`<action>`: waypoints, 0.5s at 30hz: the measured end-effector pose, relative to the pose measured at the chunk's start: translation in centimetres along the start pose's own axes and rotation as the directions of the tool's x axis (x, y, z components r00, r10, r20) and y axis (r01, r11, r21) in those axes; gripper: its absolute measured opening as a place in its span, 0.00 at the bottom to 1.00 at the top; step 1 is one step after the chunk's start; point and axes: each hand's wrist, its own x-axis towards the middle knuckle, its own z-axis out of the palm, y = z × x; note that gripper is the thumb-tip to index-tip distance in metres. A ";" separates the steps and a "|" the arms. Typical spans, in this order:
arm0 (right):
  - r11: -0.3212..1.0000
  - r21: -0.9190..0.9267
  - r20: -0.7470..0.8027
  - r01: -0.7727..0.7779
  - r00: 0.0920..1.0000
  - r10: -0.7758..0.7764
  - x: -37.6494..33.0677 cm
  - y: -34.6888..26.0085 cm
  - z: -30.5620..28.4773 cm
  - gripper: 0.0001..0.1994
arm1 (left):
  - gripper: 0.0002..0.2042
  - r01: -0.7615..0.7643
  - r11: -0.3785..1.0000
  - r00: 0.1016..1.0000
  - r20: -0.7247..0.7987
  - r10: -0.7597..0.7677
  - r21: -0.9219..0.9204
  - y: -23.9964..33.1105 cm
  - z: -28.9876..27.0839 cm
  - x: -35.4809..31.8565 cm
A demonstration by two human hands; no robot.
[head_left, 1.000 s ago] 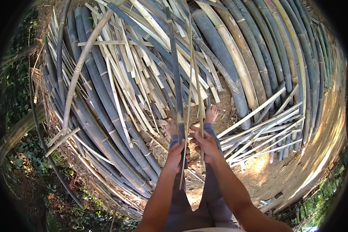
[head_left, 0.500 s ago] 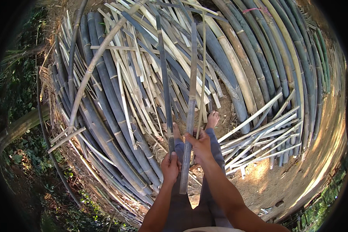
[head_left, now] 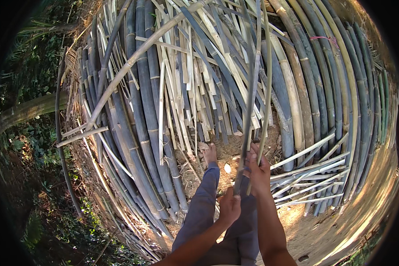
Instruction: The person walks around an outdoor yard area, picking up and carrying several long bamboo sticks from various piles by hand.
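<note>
Together, left fingers (head_left: 230,202) and right fingers (head_left: 257,161) grasp bamboo strips (head_left: 251,104) near their ends, bare soil (head_left: 295,221) alongside.

Soft daylight fills the middle evenly, bright streaks cross the ground (head_left: 314,235) at lower right, foliage (head_left: 33,137) at left sinks into shadow, and fisheye distortion bows the edges.

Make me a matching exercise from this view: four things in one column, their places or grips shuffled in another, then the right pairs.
1. pink cord
2. left hand
3. bare foot
4. right hand

A. on the ground, to the left of both hands
B. closed around a thin tan strip
C. across bamboo poles at the upper right
D. closed near the lower end of a dark strip

Pairs: 1-C, 2-D, 3-A, 4-B
</note>
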 end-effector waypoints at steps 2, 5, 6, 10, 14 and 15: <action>0.995 -0.096 -0.086 0.015 0.996 -0.023 -0.1 1.6 -2.7 0.19 | 0.13 -0.050 0.999 0.990 0.132 0.052 -0.018 -1.5 2.5 -1.4; 0.993 -0.110 -0.322 0.039 0.944 -0.073 -1.1 3.2 -8.2 0.18 | 0.19 -0.257 0.964 0.922 0.282 0.266 -0.068 -0.7 3.5 0.1; 0.985 -0.175 -0.460 0.006 0.884 -0.088 -2.1 4.5 -11.4 0.20 | 0.18 -0.227 0.974 0.931 0.289 0.225 -0.025 -2.1 3.1 2.4; 0.766 -0.617 -0.675 -0.180 0.621 -0.398 -4.6 11.9 -22.7 0.28 | 0.13 -0.186 0.938 0.975 0.172 0.140 0.294 -9.6 -0.8 18.4; 0.664 -0.560 -0.814 -0.495 0.476 -0.332 -4.5 21.7 -32.6 0.34 | 0.10 -0.180 0.870 0.921 -0.232 0.312 0.459 -13.2 -8.4 37.3; 0.648 -0.536 -0.836 -0.541 0.446 -0.320 -3.9 24.3 -34.9 0.35 | 0.10 -0.149 0.871 0.854 -0.383 0.352 0.468 -12.6 -9.5 41.6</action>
